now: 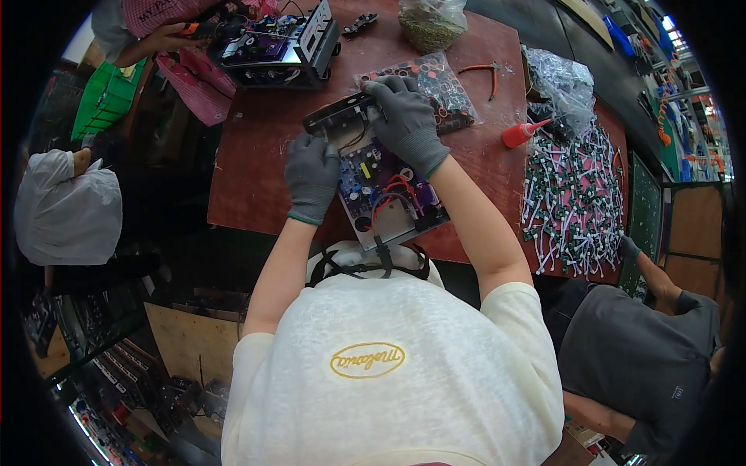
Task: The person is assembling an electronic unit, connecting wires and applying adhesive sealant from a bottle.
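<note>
An open metal chassis (pixel 400 235) lies on the table in front of me, slanting away to the left. Inside it sits a purple circuit board (pixel 359 186) with red and black wires over its near part. Across its far end runs a narrow black panel (pixel 330 113). My right hand (pixel 406 124), in a grey glove, is closed over the panel's right end, fingertips on its top. My left hand (pixel 312 175), gloved alike, is closed at the chassis's far left corner, just under the panel's left end. Its fingertips are partly hidden.
Beyond my right hand lies a clear bag of orange-and-black parts (pixel 454 113). Orange-handled cutters (pixel 493 78), a red squeeze bottle (pixel 517 136) and heaped small cabled boards (pixel 575 202) are to the right. At far left, a co-worker's hand (pixel 163 39) holds a tool at another unit (pixel 272 54).
</note>
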Demonstrator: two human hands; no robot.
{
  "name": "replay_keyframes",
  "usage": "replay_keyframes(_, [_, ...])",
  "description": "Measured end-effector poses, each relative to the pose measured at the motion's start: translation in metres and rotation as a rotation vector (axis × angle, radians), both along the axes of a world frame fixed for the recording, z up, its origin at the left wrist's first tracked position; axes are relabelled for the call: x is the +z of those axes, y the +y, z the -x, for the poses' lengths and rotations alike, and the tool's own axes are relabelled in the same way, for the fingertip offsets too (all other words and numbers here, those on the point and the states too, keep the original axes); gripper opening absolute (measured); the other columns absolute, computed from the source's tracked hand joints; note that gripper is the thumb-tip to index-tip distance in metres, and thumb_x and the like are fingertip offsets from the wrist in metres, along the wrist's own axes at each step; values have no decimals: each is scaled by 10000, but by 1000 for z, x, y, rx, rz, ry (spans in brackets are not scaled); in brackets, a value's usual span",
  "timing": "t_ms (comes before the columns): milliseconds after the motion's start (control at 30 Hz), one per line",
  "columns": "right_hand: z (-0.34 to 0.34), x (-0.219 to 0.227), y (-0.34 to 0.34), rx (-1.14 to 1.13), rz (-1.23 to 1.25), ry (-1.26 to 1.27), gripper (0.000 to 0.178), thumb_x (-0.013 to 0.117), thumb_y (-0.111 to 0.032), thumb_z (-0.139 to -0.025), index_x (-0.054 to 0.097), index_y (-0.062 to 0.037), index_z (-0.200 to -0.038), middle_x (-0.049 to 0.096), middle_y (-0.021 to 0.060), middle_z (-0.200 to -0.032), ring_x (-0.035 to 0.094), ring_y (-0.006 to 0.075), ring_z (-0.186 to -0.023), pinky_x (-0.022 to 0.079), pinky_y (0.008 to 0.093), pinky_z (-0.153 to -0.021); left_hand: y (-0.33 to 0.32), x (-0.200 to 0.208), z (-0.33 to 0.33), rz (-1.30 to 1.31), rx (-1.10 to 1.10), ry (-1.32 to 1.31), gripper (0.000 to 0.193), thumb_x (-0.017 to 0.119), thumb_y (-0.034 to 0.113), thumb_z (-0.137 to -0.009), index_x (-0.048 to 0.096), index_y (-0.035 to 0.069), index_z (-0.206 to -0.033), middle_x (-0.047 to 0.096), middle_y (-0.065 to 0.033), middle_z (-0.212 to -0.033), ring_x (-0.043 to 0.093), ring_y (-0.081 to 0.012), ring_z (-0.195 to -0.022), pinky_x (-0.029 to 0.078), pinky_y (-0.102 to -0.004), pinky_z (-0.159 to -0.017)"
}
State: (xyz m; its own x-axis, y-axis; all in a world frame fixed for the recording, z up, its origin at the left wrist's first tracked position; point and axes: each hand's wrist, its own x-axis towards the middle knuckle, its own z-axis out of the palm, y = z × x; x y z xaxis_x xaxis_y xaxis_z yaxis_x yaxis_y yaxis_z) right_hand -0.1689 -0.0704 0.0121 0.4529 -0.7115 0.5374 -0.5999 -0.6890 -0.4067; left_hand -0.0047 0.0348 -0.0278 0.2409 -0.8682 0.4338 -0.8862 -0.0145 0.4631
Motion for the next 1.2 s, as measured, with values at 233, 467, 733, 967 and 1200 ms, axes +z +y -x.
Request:
replay_keyframes(233, [0,2,1,2,-25,12,343,622,-168,-766,595,-117,-1104,587,106,-1091,550,327,-1035,471,442,-862,0,1,1,5,4,1,169,587,188,-837,594,21,-811,553,-162,-901,532,-353,-869,444,-432,-718])
replay_keyframes(467, [0,3,1,-4,-31,18,341,622,-167,-768,591,-111,-1104,587,101,-1096,541,326,-1053,470,443,-867,-5,2,-4,-109,-8,0,171,597,218,-812,617,67,-892,570,-140,-928,565,-325,-865,474,-434,-724])
replay_keyframes(733, [-1,2,2,-12,-18,20,346,624,-167,-764,593,-112,-1105,586,107,-1094,542,326,-1053,473,445,-860,-2,-5,-6,-59,-23,35,170,598,227,-839,604,63,-885,571,-138,-979,573,-338,-871,469,-433,-703])
replay_keyframes(967, [1,3,1,-8,17,15,350,624,-166,-756,590,-110,-1100,589,115,-1076,554,334,-1021,463,437,-868,5,-2,-3,-36,-53,39,148,599,191,-875,589,43,-868,550,-141,-950,568,-343,-818,461,-409,-665])
replay_keyframes(1200, [1,4,1,-2,-2,10,357,621,-161,-754,586,-113,-1106,592,118,-1062,555,334,-1017,462,446,-863,3,-7,-3,-38,-47,55,163,592,197,-885,590,34,-880,556,-156,-989,570,-359,-840,466,-411,-686])
